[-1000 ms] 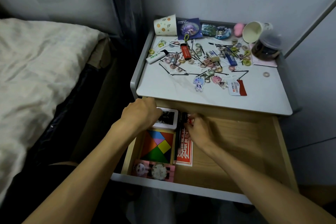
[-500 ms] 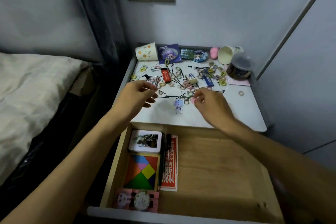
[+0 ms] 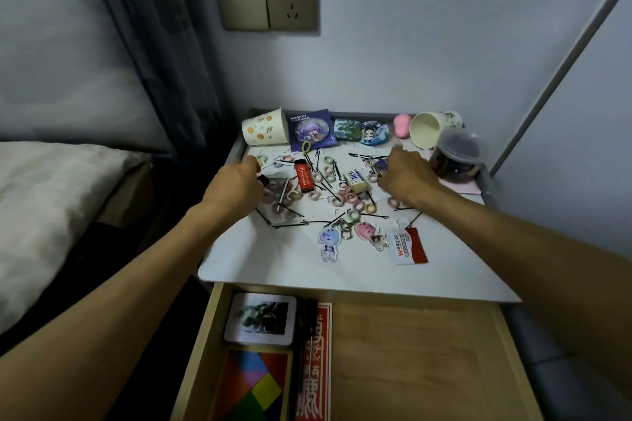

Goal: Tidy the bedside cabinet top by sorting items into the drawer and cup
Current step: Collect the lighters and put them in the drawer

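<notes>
Hair ties (image 3: 353, 215) looked light, soft; hairpins (image 3: 290, 225) thin, slippery, best pinched at an end. Left grip (image 3: 236, 186) and right grip (image 3: 408, 178) curled over them; whether either held anything, I cannot tell.

Open passage: the near strip of the cabinet top (image 3: 273, 270) and the right half of the drawer (image 3: 410, 369). Hair ties (image 3: 342, 196), pins (image 3: 290, 225) and keychains (image 3: 330, 243) cover the middle band. Two cups (image 3: 263, 128) and a jar (image 3: 456, 157) block the far edge.
</notes>
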`<control>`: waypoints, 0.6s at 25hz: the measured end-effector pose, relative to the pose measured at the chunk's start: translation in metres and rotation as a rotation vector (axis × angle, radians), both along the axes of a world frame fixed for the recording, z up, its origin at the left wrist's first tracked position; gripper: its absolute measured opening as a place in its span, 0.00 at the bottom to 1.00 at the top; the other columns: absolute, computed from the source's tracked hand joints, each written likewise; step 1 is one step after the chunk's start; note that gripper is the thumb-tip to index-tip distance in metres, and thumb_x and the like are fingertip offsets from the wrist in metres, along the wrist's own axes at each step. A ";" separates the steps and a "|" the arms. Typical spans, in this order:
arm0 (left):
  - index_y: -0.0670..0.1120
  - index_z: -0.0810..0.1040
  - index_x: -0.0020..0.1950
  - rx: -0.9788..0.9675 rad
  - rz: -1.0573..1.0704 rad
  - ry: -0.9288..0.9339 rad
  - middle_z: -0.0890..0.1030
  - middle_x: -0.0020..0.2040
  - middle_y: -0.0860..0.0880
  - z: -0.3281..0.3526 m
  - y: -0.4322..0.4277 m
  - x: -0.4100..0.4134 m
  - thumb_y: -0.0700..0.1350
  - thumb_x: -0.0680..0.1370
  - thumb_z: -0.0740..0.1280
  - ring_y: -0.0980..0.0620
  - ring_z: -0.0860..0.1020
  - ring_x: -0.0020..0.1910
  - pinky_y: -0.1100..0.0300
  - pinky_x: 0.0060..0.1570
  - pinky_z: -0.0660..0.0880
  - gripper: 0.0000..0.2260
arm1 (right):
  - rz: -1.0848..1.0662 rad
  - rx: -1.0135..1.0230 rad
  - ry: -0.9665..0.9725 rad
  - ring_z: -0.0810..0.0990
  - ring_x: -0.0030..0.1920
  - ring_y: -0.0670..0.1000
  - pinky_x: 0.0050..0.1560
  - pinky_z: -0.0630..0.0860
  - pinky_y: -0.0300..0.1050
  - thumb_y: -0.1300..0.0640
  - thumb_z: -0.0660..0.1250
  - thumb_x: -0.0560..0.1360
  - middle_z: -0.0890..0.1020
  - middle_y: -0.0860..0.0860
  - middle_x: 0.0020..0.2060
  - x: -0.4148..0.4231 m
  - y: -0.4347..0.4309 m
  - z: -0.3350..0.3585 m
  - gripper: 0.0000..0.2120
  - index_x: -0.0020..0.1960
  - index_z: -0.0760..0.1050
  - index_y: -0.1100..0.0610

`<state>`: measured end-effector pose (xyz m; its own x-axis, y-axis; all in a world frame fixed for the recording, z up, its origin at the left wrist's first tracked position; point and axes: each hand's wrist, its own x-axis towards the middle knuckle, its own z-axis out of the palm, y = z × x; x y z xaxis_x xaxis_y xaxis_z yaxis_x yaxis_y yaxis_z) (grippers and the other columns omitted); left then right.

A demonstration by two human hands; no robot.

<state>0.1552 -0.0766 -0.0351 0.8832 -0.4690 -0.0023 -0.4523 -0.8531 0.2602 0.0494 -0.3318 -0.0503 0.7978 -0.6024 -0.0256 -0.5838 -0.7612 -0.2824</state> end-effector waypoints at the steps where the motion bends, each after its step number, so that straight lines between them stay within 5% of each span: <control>1: 0.39 0.71 0.64 0.058 -0.020 -0.038 0.76 0.61 0.36 -0.005 -0.001 0.003 0.41 0.80 0.64 0.36 0.76 0.56 0.47 0.51 0.74 0.14 | 0.020 0.005 -0.022 0.79 0.47 0.60 0.39 0.72 0.48 0.62 0.67 0.74 0.80 0.58 0.47 0.000 -0.001 0.002 0.08 0.52 0.72 0.61; 3: 0.38 0.71 0.62 0.098 -0.042 -0.099 0.76 0.57 0.35 -0.013 -0.003 0.010 0.41 0.80 0.63 0.35 0.76 0.53 0.47 0.45 0.72 0.12 | 0.105 0.031 -0.100 0.77 0.39 0.55 0.34 0.70 0.45 0.66 0.63 0.75 0.79 0.58 0.43 0.004 0.005 0.009 0.03 0.45 0.70 0.60; 5: 0.37 0.71 0.59 0.102 -0.063 -0.132 0.76 0.56 0.35 -0.017 -0.003 0.014 0.40 0.80 0.63 0.34 0.76 0.51 0.47 0.42 0.70 0.10 | 0.244 0.094 -0.166 0.73 0.33 0.49 0.28 0.66 0.43 0.68 0.58 0.77 0.76 0.54 0.39 0.013 0.022 0.014 0.04 0.50 0.69 0.62; 7: 0.36 0.71 0.58 0.129 -0.068 -0.164 0.76 0.56 0.34 -0.018 -0.003 0.015 0.40 0.80 0.63 0.34 0.76 0.52 0.47 0.44 0.70 0.10 | 0.365 0.154 -0.175 0.74 0.32 0.51 0.27 0.69 0.45 0.63 0.56 0.80 0.75 0.52 0.37 0.028 0.047 0.013 0.05 0.55 0.68 0.60; 9: 0.35 0.71 0.58 0.146 -0.069 -0.211 0.75 0.56 0.33 -0.016 -0.003 0.013 0.39 0.80 0.63 0.33 0.75 0.52 0.49 0.44 0.68 0.10 | 0.375 0.111 -0.132 0.75 0.32 0.54 0.28 0.69 0.46 0.54 0.59 0.81 0.75 0.51 0.34 0.045 0.070 0.011 0.08 0.47 0.70 0.58; 12: 0.36 0.74 0.54 -0.118 -0.029 -0.189 0.75 0.49 0.36 -0.002 0.001 0.006 0.39 0.80 0.60 0.34 0.75 0.46 0.52 0.41 0.65 0.08 | 0.289 0.009 -0.048 0.75 0.33 0.53 0.33 0.69 0.45 0.47 0.67 0.76 0.78 0.51 0.33 0.070 0.088 0.005 0.16 0.36 0.70 0.55; 15: 0.43 0.72 0.40 -0.402 0.030 0.035 0.79 0.39 0.44 0.014 0.009 -0.004 0.43 0.79 0.61 0.46 0.77 0.37 0.57 0.33 0.68 0.09 | 0.212 0.013 0.025 0.79 0.37 0.54 0.37 0.75 0.46 0.52 0.69 0.75 0.81 0.52 0.37 0.082 0.090 -0.003 0.09 0.39 0.75 0.55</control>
<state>0.1513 -0.0676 -0.0216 0.8991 -0.4129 0.1454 -0.4137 -0.6930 0.5905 0.1319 -0.2414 -0.0536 0.9058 -0.4203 -0.0536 -0.4176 -0.8642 -0.2806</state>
